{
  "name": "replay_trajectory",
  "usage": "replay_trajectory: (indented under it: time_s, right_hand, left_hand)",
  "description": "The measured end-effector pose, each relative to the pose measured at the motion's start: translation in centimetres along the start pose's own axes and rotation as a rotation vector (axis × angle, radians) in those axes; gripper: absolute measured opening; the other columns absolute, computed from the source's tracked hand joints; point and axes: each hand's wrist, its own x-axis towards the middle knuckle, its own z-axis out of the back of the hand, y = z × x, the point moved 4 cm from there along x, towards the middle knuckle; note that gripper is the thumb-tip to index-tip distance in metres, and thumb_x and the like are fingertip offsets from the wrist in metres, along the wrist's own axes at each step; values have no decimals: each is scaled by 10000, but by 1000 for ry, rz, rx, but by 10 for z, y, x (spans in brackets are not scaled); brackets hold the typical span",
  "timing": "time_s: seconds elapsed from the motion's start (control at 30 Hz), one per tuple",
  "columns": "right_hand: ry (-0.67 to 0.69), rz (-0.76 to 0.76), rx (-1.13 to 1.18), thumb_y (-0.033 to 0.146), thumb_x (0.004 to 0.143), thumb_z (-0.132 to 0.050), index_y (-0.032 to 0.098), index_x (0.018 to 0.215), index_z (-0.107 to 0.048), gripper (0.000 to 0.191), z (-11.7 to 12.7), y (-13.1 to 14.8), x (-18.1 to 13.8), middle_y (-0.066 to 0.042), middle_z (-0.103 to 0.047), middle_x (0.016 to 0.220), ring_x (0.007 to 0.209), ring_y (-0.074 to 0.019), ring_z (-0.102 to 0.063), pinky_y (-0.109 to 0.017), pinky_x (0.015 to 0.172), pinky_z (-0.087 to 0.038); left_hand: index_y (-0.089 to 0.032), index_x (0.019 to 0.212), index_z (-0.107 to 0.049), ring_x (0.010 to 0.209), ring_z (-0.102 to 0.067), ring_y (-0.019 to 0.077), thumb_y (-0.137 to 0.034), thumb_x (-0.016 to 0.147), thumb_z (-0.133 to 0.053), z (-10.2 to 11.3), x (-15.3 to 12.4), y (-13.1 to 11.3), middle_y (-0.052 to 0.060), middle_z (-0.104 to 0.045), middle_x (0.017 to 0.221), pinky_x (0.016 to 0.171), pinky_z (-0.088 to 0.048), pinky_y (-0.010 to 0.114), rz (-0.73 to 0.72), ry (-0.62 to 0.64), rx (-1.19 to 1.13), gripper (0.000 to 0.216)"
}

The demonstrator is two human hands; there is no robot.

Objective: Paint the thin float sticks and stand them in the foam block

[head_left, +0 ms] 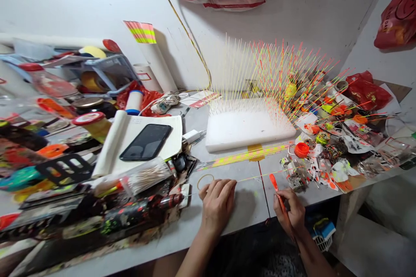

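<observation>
Head view: nearest you, your right hand [290,210] has its fingers closed on an orange brush [274,184], its head pointing up and away from you. Your left hand [217,199] lies to the left, fingers curled round one end of a thin stick [247,178] — the fingertips themselves are hidden. That stick runs rightward from your left fingers, its long axis nearly level across your view and rising slightly to the right; the brush head sits just on your side of it, whether touching or apart you cannot tell. Your left hand is the nearer to the stick. Left of that hand, a red-and-black tool [170,201] points its tip toward you. Beyond the stick, a row of coloured sticks [240,157] lies along the tabletop [238,216] — then a white foam block [247,132], bristling with upright and leaning rods [276,73].
</observation>
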Motion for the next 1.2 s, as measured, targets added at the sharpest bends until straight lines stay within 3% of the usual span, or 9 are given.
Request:
replay_trajectory:
  time_s: [0.5, 0.7, 1.2]
  right_hand:
    - [16, -18, -41, 160, 922, -555, 215, 981, -612, 99, -3, -7, -6, -16, -652, 774, 650, -140, -645, -221, 572, -549]
    - [12, 10, 46, 115, 903, -563, 222, 970, -606, 133, 1, 1, -7, -14, -641, 745, 648, -149, -638, -241, 573, -548]
    - [72, 10, 56, 155, 935, -536, 215, 990, -597, 102, -22, 10, -9, -17, -629, 778, 670, -142, -631, -229, 571, -548]
  left_hand:
    - [-216, 985, -617, 800, -619, 151, -99, 909, -529, 1, 0, -1, 8, -713, 849, 796, -362, 334, 6, -7, -15, 165]
    - [-222, 986, -621, 821, -631, 155, -103, 900, -532, -1, -2, 0, 2, -717, 856, 818, -355, 344, 27, -11, -10, 171]
    - [-214, 950, -624, 786, -617, 148, -113, 937, -507, 2, 1, -5, 4, -714, 836, 810, -337, 342, 40, 1, -9, 155]
